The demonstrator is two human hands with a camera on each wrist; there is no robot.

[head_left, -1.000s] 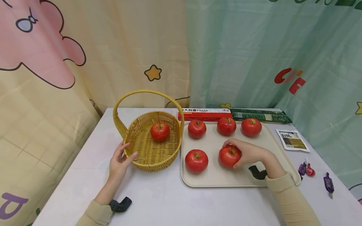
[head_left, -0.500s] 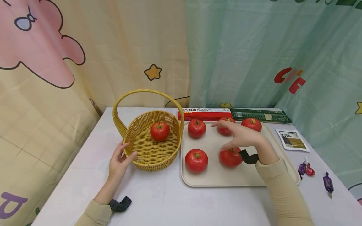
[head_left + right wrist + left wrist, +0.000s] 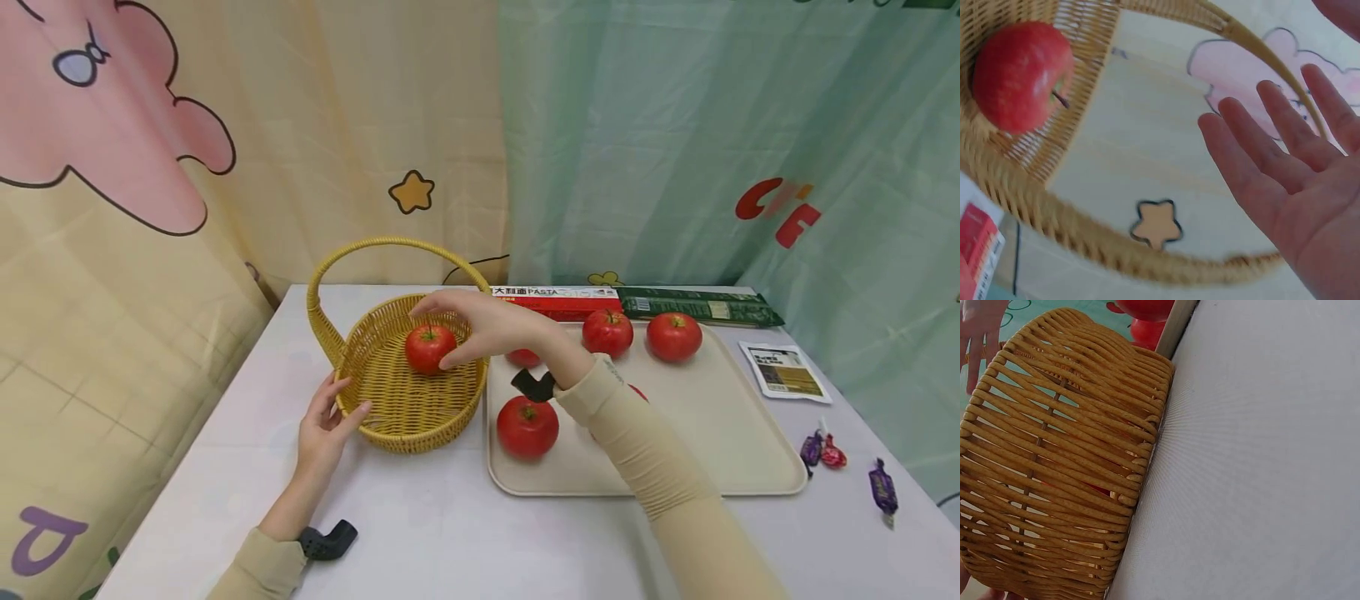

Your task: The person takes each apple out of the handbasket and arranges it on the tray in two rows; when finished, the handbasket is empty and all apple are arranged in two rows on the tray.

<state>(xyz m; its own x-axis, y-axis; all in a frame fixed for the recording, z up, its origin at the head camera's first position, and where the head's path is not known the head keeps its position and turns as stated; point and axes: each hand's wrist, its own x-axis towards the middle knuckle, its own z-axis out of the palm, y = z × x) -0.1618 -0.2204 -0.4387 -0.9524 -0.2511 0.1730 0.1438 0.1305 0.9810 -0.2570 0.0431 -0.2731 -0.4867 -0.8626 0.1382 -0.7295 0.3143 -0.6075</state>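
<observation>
My left hand (image 3: 320, 437) holds the near left rim of a yellow wicker basket (image 3: 405, 437), fingers and thumb at the edge. In the left wrist view, the basket's woven wall (image 3: 1066, 456) fills the left side, and only bits of fingers show at the bottom corner. One red apple (image 3: 430, 350) lies inside the basket. Over it hovers my right hand (image 3: 491, 323), fingers spread and holding nothing; the right wrist view shows the bare palm (image 3: 1310, 181) apart from the apple (image 3: 1019, 78). Several red apples (image 3: 527, 427) sit on a beige tray (image 3: 712, 417), some partly hidden by the right arm.
Behind the tray lie a red-and-white pasta box (image 3: 555, 307) and a green packet (image 3: 697, 307). A white sachet (image 3: 783, 371) and wrapped candies (image 3: 883, 489) are at the right. The basket's tall handle (image 3: 397, 242) arches above it. A printed curtain (image 3: 360, 142) stands behind.
My right hand let go of the near middle apple on the tray, rose, and moved left over the basket. That apple stays on the tray. My left hand keeps its place.
</observation>
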